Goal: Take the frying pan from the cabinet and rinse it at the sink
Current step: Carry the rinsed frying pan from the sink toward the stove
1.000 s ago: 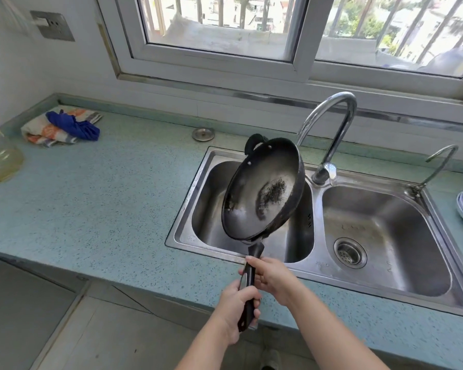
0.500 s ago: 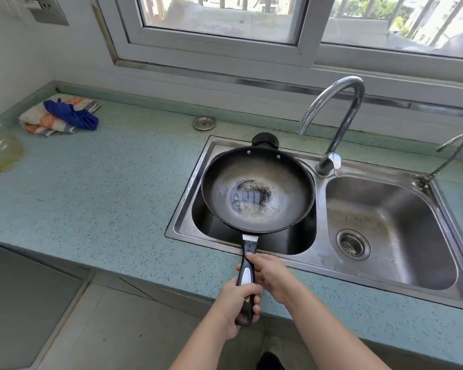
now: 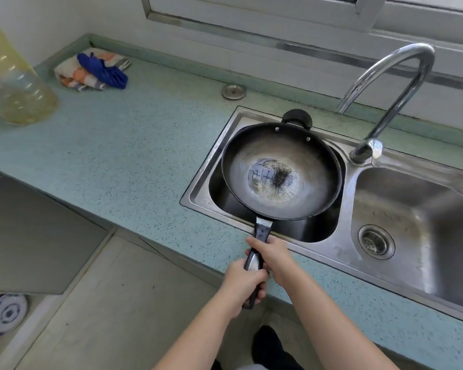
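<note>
I have the frying pan [image 3: 281, 172] held roughly level, mouth up, over the left basin of the sink [image 3: 316, 251], with its small loop grip [image 3: 297, 118] at the far edge. Both hands are on the long black handle [image 3: 262, 231], which reaches back over the near rim. My left hand [image 3: 241, 283] is nearer me with its fingers wrapped tight round the handle's end. My right hand [image 3: 275, 259] grips just ahead of it, fingers curled round the shaft. The pan's middle shows a pale ring and a dark scorched patch.

The faucet [image 3: 393, 84] arches at the far right of the pan, its spout end hidden behind the pan's far side. A short word [image 3: 341, 250] is stamped on the sink's near rim between the basins; I can't read it for sure. On the bench [image 3: 118, 145] at the far left lie folded cloths [image 3: 91, 72] and a yellowish plastic bottle [image 3: 14, 84].
</note>
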A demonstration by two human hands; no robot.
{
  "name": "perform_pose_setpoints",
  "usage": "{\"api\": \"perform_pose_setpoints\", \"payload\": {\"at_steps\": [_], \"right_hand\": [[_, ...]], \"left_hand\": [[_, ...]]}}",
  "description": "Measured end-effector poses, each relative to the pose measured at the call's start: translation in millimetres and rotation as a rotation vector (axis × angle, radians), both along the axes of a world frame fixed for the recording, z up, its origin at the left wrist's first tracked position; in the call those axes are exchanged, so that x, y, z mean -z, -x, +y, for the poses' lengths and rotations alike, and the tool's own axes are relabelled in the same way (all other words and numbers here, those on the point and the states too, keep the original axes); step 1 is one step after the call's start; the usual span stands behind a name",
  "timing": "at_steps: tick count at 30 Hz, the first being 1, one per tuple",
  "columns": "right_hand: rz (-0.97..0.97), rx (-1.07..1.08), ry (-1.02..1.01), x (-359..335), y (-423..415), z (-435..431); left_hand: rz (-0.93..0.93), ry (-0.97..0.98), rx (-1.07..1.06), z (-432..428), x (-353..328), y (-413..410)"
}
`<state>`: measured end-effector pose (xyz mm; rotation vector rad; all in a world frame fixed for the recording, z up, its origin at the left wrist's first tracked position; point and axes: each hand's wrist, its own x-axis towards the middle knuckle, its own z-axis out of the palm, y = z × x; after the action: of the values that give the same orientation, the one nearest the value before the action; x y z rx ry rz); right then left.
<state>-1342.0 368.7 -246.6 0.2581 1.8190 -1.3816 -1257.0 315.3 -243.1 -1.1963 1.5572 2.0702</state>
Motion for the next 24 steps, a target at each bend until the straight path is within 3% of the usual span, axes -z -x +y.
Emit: {"api": "perform_pose_setpoints", "payload": {"at_steps": [7,16,24], "right_hand": [[0.208,-0.058,-0.118,14,-7,-2],[0.291,-0.044,-0.077,12,-4,3],[0.293,-0.023,-0.055,-5,-10,4]], "left_hand": [[-0.007,0.321,-0.064,13,-1,-2],[0.015,0.499,-0.086,20,-2,-5],[0.067,0.538,-0.069,22,-17,-13]]}}
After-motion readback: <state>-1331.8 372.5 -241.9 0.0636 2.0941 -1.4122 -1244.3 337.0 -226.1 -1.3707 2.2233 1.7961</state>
